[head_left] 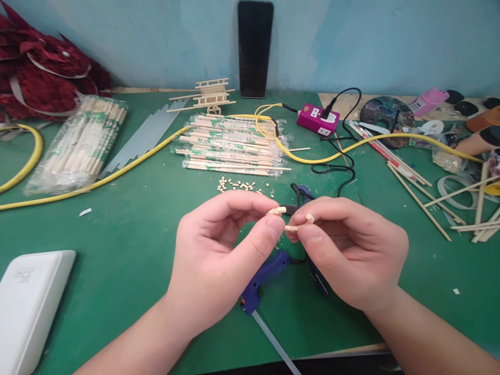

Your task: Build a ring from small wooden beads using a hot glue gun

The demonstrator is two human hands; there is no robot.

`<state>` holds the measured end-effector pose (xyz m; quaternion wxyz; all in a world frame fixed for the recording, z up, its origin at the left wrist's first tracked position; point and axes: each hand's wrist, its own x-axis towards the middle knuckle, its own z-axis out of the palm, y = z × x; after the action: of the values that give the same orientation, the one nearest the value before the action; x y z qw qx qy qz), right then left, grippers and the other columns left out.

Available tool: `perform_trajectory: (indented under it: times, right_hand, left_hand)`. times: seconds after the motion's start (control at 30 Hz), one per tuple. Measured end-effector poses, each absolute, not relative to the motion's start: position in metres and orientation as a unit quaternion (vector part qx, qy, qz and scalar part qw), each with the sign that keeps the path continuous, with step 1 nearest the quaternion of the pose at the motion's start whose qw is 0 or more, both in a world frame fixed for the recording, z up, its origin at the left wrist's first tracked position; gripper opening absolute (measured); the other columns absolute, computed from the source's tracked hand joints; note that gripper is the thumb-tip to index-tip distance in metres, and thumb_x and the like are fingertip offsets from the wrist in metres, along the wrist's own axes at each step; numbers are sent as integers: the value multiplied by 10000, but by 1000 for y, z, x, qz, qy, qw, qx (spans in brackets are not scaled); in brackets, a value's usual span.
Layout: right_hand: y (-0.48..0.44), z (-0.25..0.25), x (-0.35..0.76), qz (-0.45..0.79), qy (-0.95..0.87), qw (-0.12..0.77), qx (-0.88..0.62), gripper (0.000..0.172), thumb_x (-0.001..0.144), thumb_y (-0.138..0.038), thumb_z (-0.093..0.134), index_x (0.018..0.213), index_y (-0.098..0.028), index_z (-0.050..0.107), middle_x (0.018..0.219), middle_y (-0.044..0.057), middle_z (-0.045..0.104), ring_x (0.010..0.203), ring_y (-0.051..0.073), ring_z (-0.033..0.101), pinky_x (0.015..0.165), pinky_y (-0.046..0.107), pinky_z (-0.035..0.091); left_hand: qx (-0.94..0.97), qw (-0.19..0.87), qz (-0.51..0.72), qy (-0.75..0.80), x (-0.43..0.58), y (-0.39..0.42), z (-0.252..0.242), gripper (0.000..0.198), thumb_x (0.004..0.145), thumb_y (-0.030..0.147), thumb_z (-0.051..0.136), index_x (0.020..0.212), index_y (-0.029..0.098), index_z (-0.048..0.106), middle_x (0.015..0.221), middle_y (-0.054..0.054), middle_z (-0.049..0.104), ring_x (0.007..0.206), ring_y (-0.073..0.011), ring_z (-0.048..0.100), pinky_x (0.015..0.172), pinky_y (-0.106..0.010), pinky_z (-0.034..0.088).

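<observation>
My left hand point(219, 255) pinches a short wooden stick piece point(277, 210) between thumb and forefinger. My right hand point(347, 250) pinches other short wooden pieces point(299, 225), held tip to tip with the left one above the green mat point(128, 224). Under both hands lies a blue glue gun point(261, 281) with a clear glue stick at its back end; its black cord runs off behind my fingers. Several tiny cut wooden pieces point(238, 185) are scattered on the mat just beyond my hands.
Packs of wrapped chopsticks point(230, 143) and a bigger bag of them point(78, 143) lie at the back. A small wooden cart model point(211, 96), a phone point(255, 49), a pink power strip point(317, 119), a yellow cable point(128, 164), loose sticks point(422, 195) and a white box point(27, 307) surround the work spot.
</observation>
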<state>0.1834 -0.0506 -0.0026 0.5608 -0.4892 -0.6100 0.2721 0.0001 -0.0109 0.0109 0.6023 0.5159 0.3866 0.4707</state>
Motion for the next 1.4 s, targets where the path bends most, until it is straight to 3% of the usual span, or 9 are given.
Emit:
perform_trajectory:
  times: [0.33, 0.73, 0.93, 1.2, 1.4]
  right_hand:
    - [-48, 3, 185, 263, -619, 576, -465, 311, 899, -32, 719, 1073, -272, 813, 860, 15, 805, 730, 198, 765, 655, 340, 661]
    - [-47, 1, 184, 242, -641, 572, -450, 279, 903, -25, 722, 1048, -249, 804, 865, 12, 820, 745, 169, 772, 654, 290, 638]
    - [-47, 2, 184, 239, -638, 577, -450, 252, 925, -46, 715, 1021, -261, 805, 839, 15, 821, 710, 185, 760, 612, 320, 637]
    - [-46, 2, 184, 230, -640, 577, -453, 258, 933, -57, 708, 1026, -277, 806, 820, 11, 819, 675, 190, 744, 582, 332, 619]
    - [-47, 1, 184, 241, -636, 577, -452, 270, 915, -27, 713, 1019, -261, 802, 834, 4, 813, 699, 176, 743, 620, 323, 625]
  left_hand:
    - [613, 516, 463, 379, 1, -18, 11, 133, 968, 128, 813, 980, 261, 815, 937, -27, 790, 845, -192, 754, 754, -324, 674]
    - [622, 513, 457, 376, 3, -16, 11, 139, 975, 119, 794, 966, 258, 806, 916, -17, 786, 835, -186, 757, 794, -341, 675]
    - [622, 512, 449, 386, 1, -18, 10, 108, 960, 182, 858, 1000, 281, 849, 968, -37, 821, 821, -205, 772, 639, -313, 653]
    - [618, 518, 451, 382, 1, -17, 9, 102, 955, 182, 868, 983, 280, 859, 963, -40, 827, 800, -201, 779, 604, -301, 649]
    - [629, 511, 451, 373, 0, -18, 10, 144, 956, 150, 852, 1004, 286, 844, 959, -27, 818, 848, -201, 775, 738, -335, 679]
